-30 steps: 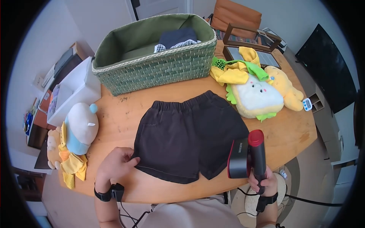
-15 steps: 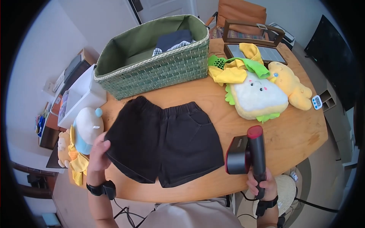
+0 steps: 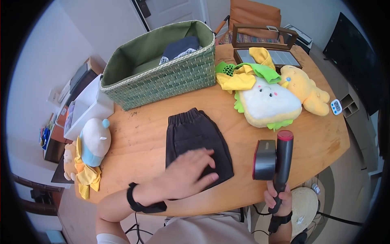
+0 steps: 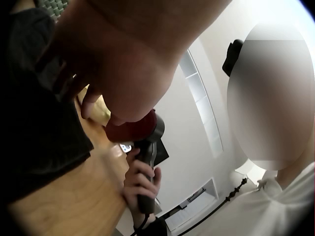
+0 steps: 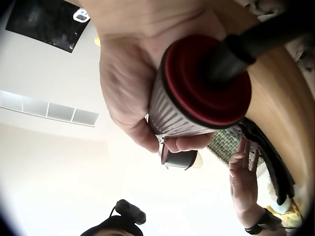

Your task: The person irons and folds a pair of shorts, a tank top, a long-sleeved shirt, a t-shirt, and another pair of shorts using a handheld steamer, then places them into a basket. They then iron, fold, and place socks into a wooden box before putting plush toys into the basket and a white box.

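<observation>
A pair of black shorts [image 3: 183, 136] lies folded in half lengthwise on the wooden table, its gathered waistband toward the basket. Over the lower part of the shorts my left hand [image 3: 185, 171] spreads its fingers, palm down, with nothing gripped. In the right wrist view that left hand [image 5: 243, 184] shows with its fingers extended beside the dark cloth. My right hand [image 3: 278, 195] grips the handle of a black and red handheld garment steamer [image 3: 266, 160] at the table's front right edge. The steamer is held upright, with its head turned to the left.
A green woven basket [image 3: 162, 83] with folded clothes stands at the back. On the right lie a sandwich plush [image 3: 268, 103], a yellow plush [image 3: 310, 93], yellow and green cloths and a small timer [image 3: 336, 107]. Further plush toys [image 3: 95, 142] sit at the left, near a white box [image 3: 91, 110].
The shorts, spread flat before, are now folded in half, left leg over right. My left hand has let go of their left edge and moved right over them. The right hand keeps the steamer.
</observation>
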Available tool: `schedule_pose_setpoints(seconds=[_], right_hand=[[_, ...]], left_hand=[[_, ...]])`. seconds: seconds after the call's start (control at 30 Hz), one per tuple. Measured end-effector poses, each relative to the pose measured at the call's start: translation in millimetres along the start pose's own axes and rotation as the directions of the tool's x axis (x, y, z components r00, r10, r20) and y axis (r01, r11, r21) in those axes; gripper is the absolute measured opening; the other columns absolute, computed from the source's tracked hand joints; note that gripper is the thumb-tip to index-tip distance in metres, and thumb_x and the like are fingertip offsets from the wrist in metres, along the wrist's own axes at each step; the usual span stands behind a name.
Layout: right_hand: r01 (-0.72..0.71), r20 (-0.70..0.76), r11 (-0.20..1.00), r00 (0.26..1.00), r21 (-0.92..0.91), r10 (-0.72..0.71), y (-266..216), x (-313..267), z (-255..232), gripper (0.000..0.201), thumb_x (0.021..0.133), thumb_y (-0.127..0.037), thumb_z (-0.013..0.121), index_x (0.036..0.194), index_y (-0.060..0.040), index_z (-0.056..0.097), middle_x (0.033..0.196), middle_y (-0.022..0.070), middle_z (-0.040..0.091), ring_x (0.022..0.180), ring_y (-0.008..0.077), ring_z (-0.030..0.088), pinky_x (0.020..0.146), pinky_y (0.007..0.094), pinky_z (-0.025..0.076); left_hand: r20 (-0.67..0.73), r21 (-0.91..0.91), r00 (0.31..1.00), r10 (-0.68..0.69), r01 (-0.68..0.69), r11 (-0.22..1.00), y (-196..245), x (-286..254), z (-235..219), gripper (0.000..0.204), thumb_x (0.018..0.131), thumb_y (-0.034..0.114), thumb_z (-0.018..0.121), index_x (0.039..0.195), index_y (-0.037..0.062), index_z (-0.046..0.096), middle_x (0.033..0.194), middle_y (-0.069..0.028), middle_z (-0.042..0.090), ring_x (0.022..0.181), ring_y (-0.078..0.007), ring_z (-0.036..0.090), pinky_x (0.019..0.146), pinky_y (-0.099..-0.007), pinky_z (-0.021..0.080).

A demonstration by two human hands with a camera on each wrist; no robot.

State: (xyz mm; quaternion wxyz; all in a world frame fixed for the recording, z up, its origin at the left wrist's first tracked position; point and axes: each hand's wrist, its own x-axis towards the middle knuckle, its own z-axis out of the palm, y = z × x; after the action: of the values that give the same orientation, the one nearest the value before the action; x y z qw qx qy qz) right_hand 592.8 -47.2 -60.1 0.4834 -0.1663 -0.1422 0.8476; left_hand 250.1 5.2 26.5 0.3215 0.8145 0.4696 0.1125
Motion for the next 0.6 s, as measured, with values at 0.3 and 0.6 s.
schedule_pose_setpoints(seconds=[0.3, 0.6], right_hand=[[0.324, -0.121, 0.756, 0.876, -0.569, -0.467, 2, -11, 32, 0.061, 0.088, -0.012, 0.074, 0.138, -0.0004, 0.04, 0.09, 0.0104, 0.056, 0.057, 0.0159, 0.058, 0.048, 0.0277, 0.049], [0.078, -0.063, 0.134, 0.588, -0.988, -0.806, -36, -22, 7, 0.051, 0.102, -0.015, 0.059, 0.147, -0.0031, 0.037, 0.102, 0.008, 0.059, 0.064, 0.0141, 0.058, 0.056, 0.0276, 0.05]], left_hand=[[-0.136, 0.504, 0.989, 0.056, 0.02, 0.864, -85, 32, -23, 0.093, 0.085, 0.06, 0.07, 0.157, 0.014, 0.034, 0.164, -0.0221, 0.026, 0.152, -0.0429, 0.021, 0.121, -0.062, 0.022], [0.073, 0.572, 0.994, 0.084, -0.111, 0.813, -35, -34, 9, 0.078, 0.095, 0.06, 0.057, 0.157, 0.0162, 0.039, 0.166, -0.0179, 0.024, 0.155, -0.0369, 0.02, 0.119, -0.0699, 0.013]])
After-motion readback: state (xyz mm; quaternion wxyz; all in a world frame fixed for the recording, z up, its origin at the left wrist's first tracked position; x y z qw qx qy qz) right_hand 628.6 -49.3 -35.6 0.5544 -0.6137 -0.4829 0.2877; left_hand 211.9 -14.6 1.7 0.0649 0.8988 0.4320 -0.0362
